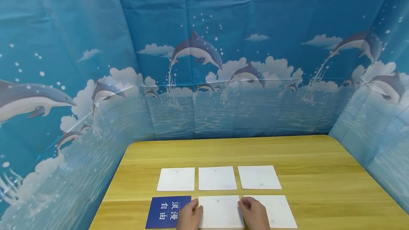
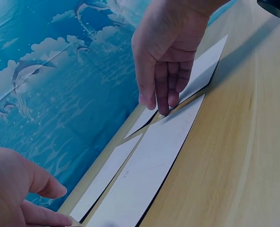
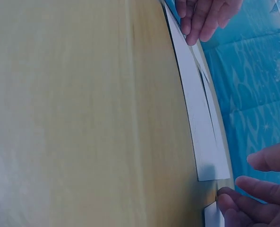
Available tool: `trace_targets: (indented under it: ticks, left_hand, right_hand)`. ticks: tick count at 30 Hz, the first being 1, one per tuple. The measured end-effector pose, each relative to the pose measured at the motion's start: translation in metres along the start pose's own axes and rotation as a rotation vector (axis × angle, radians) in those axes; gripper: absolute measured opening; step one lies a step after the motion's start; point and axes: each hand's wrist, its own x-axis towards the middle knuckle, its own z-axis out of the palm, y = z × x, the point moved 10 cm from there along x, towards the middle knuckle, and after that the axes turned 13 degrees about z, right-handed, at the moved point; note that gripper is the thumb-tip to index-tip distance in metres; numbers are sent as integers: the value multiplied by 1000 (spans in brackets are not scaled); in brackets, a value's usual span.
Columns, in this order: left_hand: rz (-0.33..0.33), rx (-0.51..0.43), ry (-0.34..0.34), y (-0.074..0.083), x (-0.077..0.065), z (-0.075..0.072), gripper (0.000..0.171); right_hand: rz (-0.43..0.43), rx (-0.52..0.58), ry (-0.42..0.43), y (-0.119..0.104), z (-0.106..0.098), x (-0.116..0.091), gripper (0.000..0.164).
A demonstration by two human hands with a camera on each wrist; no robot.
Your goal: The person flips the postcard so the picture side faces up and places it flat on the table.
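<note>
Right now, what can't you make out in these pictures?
Blue card: head view, lower right corner hidden behind the left hand.
Front middle card: head view, print too small to read.
Dark object: left wrist view, cut off by the top and right edges; can't tell what it is.

Place: screened-off workspace, room type unclear | dolphin-print curtain (image 1: 204, 116) hangs on three sides | wood-grain tabletop (image 1: 223, 152) stands close against it

Head cam fwd/down, wrist cams nr
</note>
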Motion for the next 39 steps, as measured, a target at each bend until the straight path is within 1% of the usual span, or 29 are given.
trace_targets:
  ticks: [5,10,18,20,23,26,29,33,37,39]
  left_hand:
    - [28,29,16,3,1,1,35]
    - [33,27,32,3,2,0,34]
    - [50,37,70,2,4,-2,32]
    - [60,53,75,2,5,-2,31]
    - [81,98,57,4,7,-1,34]
    - [97,145,29,6,8,2,41]
    - [99,160,39,7,8,2,50]
    - [88,134,96,7,8,-1,58]
    - [45,80,131,3,9,-3,62]
    - [40,37,144,1,11,-3,63]
  right_hand:
    - [-5,22,11,1,1,1,13]
    - [-1,30,10,3,4,3,11]
    - [5,66,12,-1,7,1,13]
    - [6,73,17,-2,7,0,13]
    - [24,69,18,-3,7,-1,13]
    - [41,55,15,-3,9,-1,14]
    - [48,47,25,-3,8,0,15]
    - [54,55,40,-2,7,0,15]
    - [70,66,50,0,7,1,15]
    - [72,77,53,1,8,2,15]
